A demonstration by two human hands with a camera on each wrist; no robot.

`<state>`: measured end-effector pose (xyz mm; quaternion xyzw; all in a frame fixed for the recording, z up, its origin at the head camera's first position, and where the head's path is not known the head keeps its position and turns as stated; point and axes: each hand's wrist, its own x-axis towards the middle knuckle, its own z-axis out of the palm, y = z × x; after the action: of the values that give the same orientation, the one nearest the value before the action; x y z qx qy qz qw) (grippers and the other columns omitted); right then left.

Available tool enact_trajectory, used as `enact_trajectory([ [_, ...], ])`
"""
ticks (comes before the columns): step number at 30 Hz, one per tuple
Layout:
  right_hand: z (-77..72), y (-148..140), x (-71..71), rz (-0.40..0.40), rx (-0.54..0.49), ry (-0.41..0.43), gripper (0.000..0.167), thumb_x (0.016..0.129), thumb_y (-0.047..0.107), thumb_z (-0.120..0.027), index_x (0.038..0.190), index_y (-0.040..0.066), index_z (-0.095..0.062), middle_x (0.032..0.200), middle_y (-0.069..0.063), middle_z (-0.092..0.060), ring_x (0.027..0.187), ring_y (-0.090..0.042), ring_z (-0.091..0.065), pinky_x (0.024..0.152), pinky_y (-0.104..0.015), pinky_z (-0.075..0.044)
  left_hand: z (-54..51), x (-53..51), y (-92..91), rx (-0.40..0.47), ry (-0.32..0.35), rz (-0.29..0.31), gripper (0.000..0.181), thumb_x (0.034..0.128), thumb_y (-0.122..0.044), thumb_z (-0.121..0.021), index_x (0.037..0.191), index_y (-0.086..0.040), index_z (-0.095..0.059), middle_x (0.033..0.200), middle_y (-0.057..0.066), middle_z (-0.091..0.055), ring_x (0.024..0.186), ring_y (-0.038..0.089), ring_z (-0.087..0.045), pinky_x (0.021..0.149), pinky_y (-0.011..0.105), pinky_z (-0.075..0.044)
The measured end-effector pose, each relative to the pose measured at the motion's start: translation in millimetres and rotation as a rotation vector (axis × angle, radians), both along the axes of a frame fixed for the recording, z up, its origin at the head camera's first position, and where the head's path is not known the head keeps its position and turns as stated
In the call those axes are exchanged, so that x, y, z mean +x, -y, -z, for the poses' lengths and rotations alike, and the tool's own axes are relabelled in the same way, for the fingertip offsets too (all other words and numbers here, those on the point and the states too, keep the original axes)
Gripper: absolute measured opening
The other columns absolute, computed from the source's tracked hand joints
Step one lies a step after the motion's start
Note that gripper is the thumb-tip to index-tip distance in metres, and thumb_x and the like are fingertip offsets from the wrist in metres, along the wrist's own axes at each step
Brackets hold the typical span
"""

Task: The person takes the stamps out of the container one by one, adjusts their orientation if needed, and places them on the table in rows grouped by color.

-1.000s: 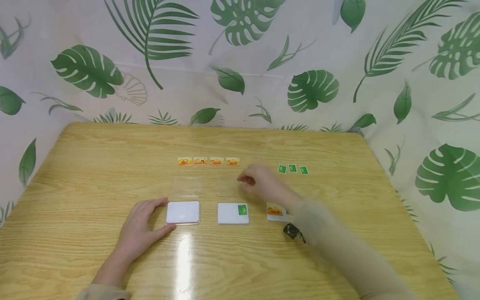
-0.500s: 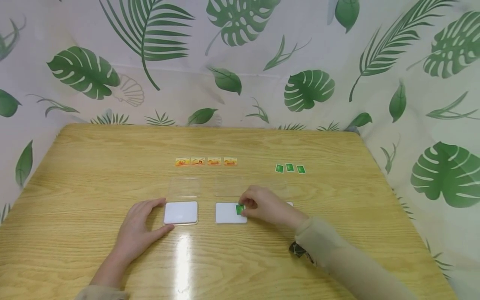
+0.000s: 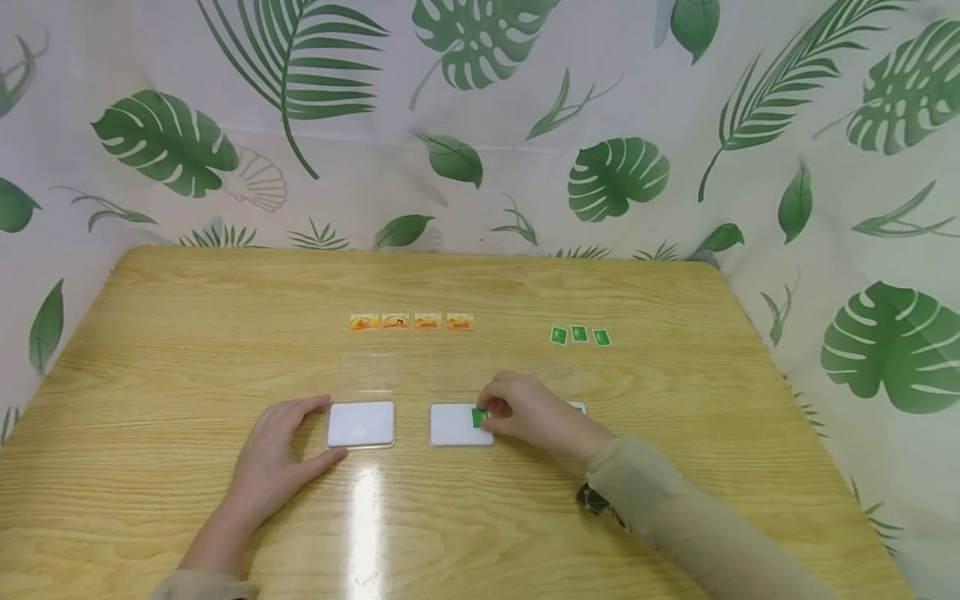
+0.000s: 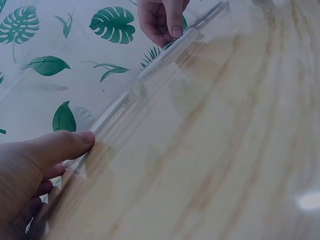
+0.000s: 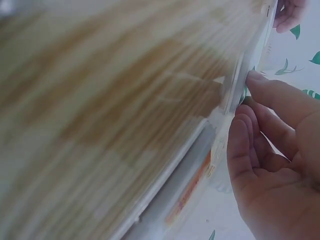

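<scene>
Looking light and creasable, the small green paper stamp (image 3: 477,418) sits on the middle white rectangular card (image 3: 450,426), right end, right hand (image 3: 528,410) pinching its right edge (best hold), left hand (image 3: 274,454) gripping the left white rectangular card (image 3: 361,423).

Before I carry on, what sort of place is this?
Probably an indoor craft workspace: a pale wood-grain table, a white, green-leaf-printed backdrop behind it, and a small green paper-like rectangle at the fingertips of the right hand.
</scene>
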<state>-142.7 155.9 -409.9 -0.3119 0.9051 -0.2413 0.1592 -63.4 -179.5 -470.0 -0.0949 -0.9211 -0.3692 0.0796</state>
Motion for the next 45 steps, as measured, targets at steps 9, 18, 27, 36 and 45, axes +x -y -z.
enact_trajectory([
  [9,0.4,3.2,-1.4,0.009,0.022,-0.001,0.018,0.084,0.014,-0.075,0.099,0.008,-0.068,0.086,0.005,-0.056,0.078,-0.011,-0.052,0.068,-0.021,-0.048,1.1,0.0,1.8,0.003,0.007,-0.002,0.066,0.0757,-0.036,-0.081,0.129,-0.008,-0.055,0.125,0.008,-0.059,0.119,0.030,-0.045,0.102,0.051,-0.033],
  [18,-7.4,-1.9,-11.8,0.070,0.002,0.028,0.016,0.087,0.013,-0.071,0.101,0.007,-0.067,0.088,0.004,-0.057,0.080,-0.012,-0.052,0.070,-0.026,-0.049,2.5,-0.8,3.6,-0.001,-0.011,-0.005,0.065,0.0756,-0.035,-0.081,0.129,-0.008,-0.055,0.125,0.009,-0.059,0.119,0.030,-0.045,0.101,0.051,-0.034],
  [27,-15.8,-27.7,-50.3,0.158,0.005,0.021,0.015,0.089,0.012,-0.066,0.102,0.004,-0.067,0.091,-0.003,-0.058,0.082,-0.019,-0.052,0.070,-0.030,-0.048,-0.8,-0.9,2.4,0.004,-0.010,-0.004,0.065,0.0746,-0.033,-0.082,0.128,-0.007,-0.055,0.124,0.009,-0.059,0.118,0.030,-0.046,0.100,0.051,-0.034],
  [36,-8.6,-50.6,-88.4,0.220,0.037,-0.036,0.013,0.087,0.005,-0.069,0.097,-0.003,-0.066,0.092,-0.010,-0.061,0.085,-0.023,-0.056,0.076,-0.034,-0.050,-2.2,-0.1,1.3,0.000,-0.016,0.001,0.065,0.0739,-0.031,-0.083,0.128,-0.007,-0.056,0.124,0.009,-0.060,0.118,0.030,-0.046,0.100,0.051,-0.034],
  [45,0.1,-60.8,-108.6,0.245,0.091,-0.053,0.016,0.086,0.006,-0.069,0.099,-0.004,-0.067,0.092,-0.012,-0.064,0.086,-0.025,-0.058,0.078,-0.036,-0.052,-0.4,-0.4,1.0,-0.003,-0.011,0.004,0.066,0.0743,-0.033,-0.083,0.128,-0.007,-0.055,0.124,0.009,-0.059,0.118,0.030,-0.046,0.100,0.051,-0.035],
])
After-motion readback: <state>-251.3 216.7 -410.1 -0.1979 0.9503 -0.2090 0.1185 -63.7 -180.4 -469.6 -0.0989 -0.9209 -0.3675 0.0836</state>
